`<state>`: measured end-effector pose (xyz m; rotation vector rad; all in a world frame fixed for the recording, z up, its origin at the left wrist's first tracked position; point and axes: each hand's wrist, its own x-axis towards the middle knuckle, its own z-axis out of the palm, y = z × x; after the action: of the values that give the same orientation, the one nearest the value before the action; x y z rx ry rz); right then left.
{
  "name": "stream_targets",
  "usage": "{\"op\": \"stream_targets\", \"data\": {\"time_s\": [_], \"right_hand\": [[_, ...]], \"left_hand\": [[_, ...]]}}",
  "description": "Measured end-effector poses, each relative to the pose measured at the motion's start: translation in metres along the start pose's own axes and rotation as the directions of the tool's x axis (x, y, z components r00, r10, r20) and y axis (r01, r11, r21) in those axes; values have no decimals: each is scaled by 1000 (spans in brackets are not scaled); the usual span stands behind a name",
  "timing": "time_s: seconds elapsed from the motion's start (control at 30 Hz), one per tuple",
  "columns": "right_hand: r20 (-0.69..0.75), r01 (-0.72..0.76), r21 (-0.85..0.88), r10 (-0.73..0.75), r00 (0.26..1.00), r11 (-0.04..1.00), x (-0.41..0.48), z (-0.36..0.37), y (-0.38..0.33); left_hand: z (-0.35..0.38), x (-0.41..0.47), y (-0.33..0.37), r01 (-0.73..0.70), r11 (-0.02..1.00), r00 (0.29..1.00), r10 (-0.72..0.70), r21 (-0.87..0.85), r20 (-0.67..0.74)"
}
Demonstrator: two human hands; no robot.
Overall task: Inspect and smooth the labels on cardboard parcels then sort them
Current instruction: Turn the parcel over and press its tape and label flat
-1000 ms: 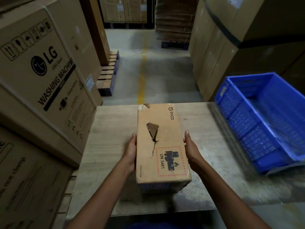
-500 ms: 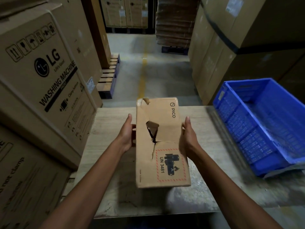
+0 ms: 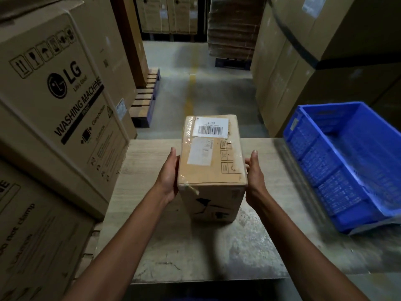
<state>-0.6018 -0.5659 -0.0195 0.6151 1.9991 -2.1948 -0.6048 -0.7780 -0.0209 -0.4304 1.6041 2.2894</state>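
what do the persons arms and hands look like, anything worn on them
The left hand and right hand are bare: no gloves, rings, watch or bands show. Both forearms are uncovered right down to the frame edge, so no sleeve is in view. The nails look short and plain.

Taped cardboard parcel (image 3: 211, 170), barcode label (image 3: 211, 126) up, above table

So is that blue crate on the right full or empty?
Empty, as far as shown: the blue crate's bare floor is visible with nothing in it; its right end is cut off.
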Motion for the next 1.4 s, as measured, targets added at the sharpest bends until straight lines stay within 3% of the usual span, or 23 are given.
{"op": "stream_targets", "data": {"time_s": [0.17, 0.23, 0.3, 0.37, 0.43, 0.5, 0.57, 0.63, 0.73, 0.9, 1.07, 1.23, 1.3, 1.4], "right_hand": [[-17, -30, 53, 31, 999, 998, 5, -11, -1], [-61, 81, 0, -80, 995, 997, 5, -16, -1], [-120, 290, -188, -315, 941, 938, -1, -23, -2], [-87, 495, -376, -561, 823, 784, -12, -28, -6], [63, 669, -498, -747, 662, 552, -22, -27, -10], [262, 766, -562, -811, 523, 312, -29, -21, -8], [421, 772, -626, -785, 455, 111, -29, -13, 1], [476, 722, -692, -762, 439, -16, -25, -11, 12], [460, 705, -708, -776, 431, -29, -22, -11, 14], [503, 692, -718, -745, 437, -79, -24, -10, 0], [505, 679, -733, -702, 502, -41, -12, -2, -35], [521, 566, -824, -370, 769, 17, 0, 11, -44], [528, 545, -836, -354, 772, -61, -1, 14, -43], [566, 539, -819, -440, 697, -199, 3, 15, -48]], "left_hand": [[7, -2, 0, -35, 998, 999, 36, 58, -19], [9, -4, -3, -114, 990, 989, 121, 78, -82], [9, -10, -8, -299, 939, 936, 323, 170, -140], [7, -21, -9, -495, 780, 824, 561, 382, -77], [6, -28, -7, -608, 479, 693, 710, 633, 128], [9, -31, -8, -654, 148, 583, 723, 741, 371], [14, -29, -12, -640, -59, 572, 629, 766, 527], [16, -28, -15, -588, -141, 637, 526, 797, 563], [15, -28, -15, -543, -150, 705, 454, 826, 546], [21, -32, -6, -484, -247, 710, 450, 840, 541], [47, -23, 20, -400, -271, 771, 416, 876, 481], [52, -14, 15, -338, -225, 875, 283, 914, 394], [51, -14, 16, -320, -243, 895, 237, 916, 376], [58, -15, 27, -308, -250, 893, 257, 918, 370]]}}
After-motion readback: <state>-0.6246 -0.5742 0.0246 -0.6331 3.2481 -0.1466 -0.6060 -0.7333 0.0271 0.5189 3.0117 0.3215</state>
